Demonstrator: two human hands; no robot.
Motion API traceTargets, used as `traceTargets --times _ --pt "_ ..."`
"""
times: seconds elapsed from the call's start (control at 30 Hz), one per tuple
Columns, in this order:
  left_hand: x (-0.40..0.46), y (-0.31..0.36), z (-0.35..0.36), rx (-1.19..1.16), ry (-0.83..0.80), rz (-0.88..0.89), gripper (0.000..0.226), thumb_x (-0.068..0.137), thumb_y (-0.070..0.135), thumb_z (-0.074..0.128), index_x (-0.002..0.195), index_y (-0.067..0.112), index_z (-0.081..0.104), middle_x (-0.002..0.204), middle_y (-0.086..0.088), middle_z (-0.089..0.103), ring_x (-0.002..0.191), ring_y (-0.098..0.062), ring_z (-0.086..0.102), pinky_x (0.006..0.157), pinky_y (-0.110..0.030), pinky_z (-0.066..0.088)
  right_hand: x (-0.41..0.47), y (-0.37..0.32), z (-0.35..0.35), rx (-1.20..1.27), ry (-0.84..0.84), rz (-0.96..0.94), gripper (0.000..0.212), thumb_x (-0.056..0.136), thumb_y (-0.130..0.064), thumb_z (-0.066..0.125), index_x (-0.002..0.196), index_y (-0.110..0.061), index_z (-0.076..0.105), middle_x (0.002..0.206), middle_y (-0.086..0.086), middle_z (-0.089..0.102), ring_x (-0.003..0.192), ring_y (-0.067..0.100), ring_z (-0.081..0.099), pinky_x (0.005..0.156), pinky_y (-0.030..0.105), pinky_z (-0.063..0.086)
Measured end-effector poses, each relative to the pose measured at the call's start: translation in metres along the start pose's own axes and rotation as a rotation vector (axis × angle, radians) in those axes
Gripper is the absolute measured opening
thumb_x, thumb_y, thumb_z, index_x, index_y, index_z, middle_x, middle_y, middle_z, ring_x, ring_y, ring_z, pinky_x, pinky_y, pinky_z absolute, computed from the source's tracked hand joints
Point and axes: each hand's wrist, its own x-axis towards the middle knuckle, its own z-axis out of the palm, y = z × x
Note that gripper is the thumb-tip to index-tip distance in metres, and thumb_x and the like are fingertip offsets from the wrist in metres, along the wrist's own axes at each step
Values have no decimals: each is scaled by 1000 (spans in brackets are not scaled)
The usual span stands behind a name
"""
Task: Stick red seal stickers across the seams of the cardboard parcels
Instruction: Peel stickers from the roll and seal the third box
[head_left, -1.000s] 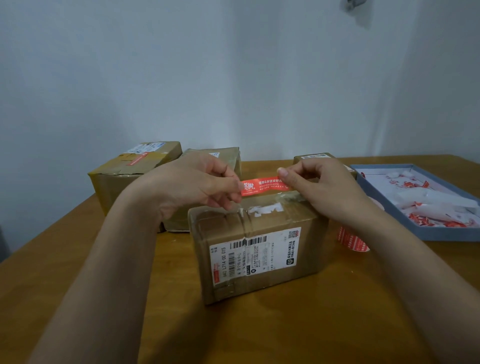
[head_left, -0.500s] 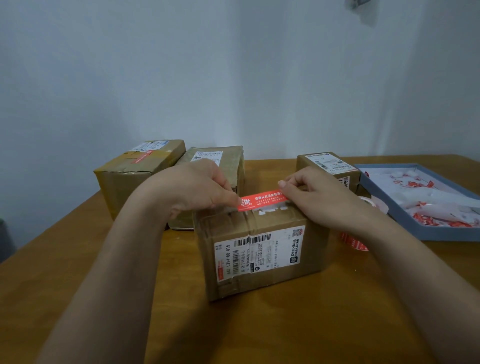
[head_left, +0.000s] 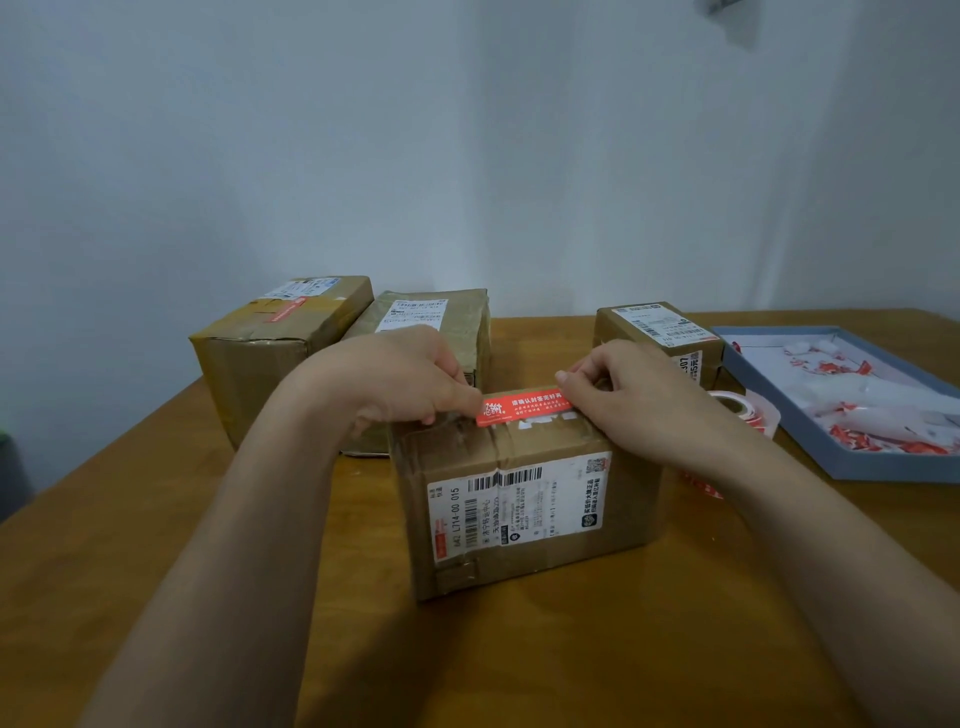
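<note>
Moved: since the earlier frames the red seal sticker (head_left: 524, 407) has been lowered from above the front parcel (head_left: 524, 499) to its top face, and both hands have been brought down with it.
Left hand: the left hand (head_left: 395, 376) is curled, and the sticker's left end is pinched or pressed under its fingers (head_left: 457, 402); which of the two cannot be told.
Right hand: the right hand (head_left: 634, 400) is curled, and the sticker's right end is pinched between thumb and forefinger.
Sticker: one red strip with white printed characters and a white emblem at its left end is stretched between the two sets of fingers, lying along the far top edge of the front parcel, over the taped seam running across the top.
Parcels: four brown cardboard parcels are counted on the bench (head_left: 156, 519). One is directly under the fingers. Two stand beyond the left fingers: the far-left parcel (head_left: 270, 358), already bearing a red strip on top, and the middle parcel (head_left: 441, 317). One small parcel (head_left: 654, 332) stands beyond the right fingers.
Writing: on the front parcel's white label, barcodes and "L714-00 015" can be read; the smaller print is too fine.
Other things: one sticker roll (head_left: 748, 410) lies right of the right fingers, and one blue tray (head_left: 831, 457) of red-and-white scraps lies further right.
</note>
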Motion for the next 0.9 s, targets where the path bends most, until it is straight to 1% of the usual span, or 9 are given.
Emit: traceTargets --times 0.1,0.23,0.37,0.5,0.6,0.67,0.73,0.87,0.9 --pt "0 0 0 8 -7 6 24 83 37 71 89 14 74 65 3 56 67 -9 50 60 -26 35 -1 -2 0 -27 -2 5 39 96 -40 49 71 -15 67 96 3 72 85 14 64 64 14 42" --pt "1 0 1 4 -17 9 23 82 37 72 87 15 74 67 5 58 70 -9 52 64 -27 38 -2 -4 -1 -50 -12 6 36 96 -39 49 72 -18 64 99 2 70 87 13 63 70 22 46" --pt "3 -2 1 7 -27 8 23 82 38 72 87 16 74 72 3 61 73 -11 53 67 -28 40 -3 -5 -2 -77 -35 -2 34 96 -39 49 71 -20 63 101 -2 69 88 9 61 65 15 41" --pt "3 -1 0 32 -30 12 25 81 41 72 85 17 74 72 3 60 74 -11 54 63 -28 37 -4 -6 -2 -108 -28 -12 33 95 -39 50 70 -22 62 106 0 66 92 12 59 70 24 44" --pt "4 -2 0 49 -33 11 28 80 44 72 85 17 74 77 1 63 77 -13 55 65 -29 38 -6 -8 -3 -117 -41 -15 33 95 -38 50 67 -24 59 103 1 66 90 12 59 68 21 43" --pt "4 -2 0 61 -28 11 29 80 45 72 86 17 74 80 0 65 78 -13 56 65 -29 39 -6 -8 -4 -125 -35 -19 33 95 -38 51 66 -25 59 105 1 64 90 9 54 70 25 41" --pt "5 -2 1 63 -26 9 28 80 44 72 87 17 74 80 0 65 78 -13 56 64 -29 39 -6 -9 -3 -136 -32 -25 33 95 -38 51 66 -26 58 105 1 62 86 6 49 72 24 37" --pt "7 -2 1 65 -27 6 27 81 42 72 89 17 73 88 -1 68 82 -14 58 67 -29 43 -6 -10 -4 -135 -43 -30 33 95 -36 52 62 -29 57 103 -1 63 73 1 47 60 14 34" --pt "6 -2 2 67 -25 5 26 81 42 72 89 17 72 90 -2 69 83 -14 58 69 -30 44 -6 -11 -4 -135 -43 -32 34 94 -36 53 62 -29 57 101 0 64 72 1 46 58 15 32"
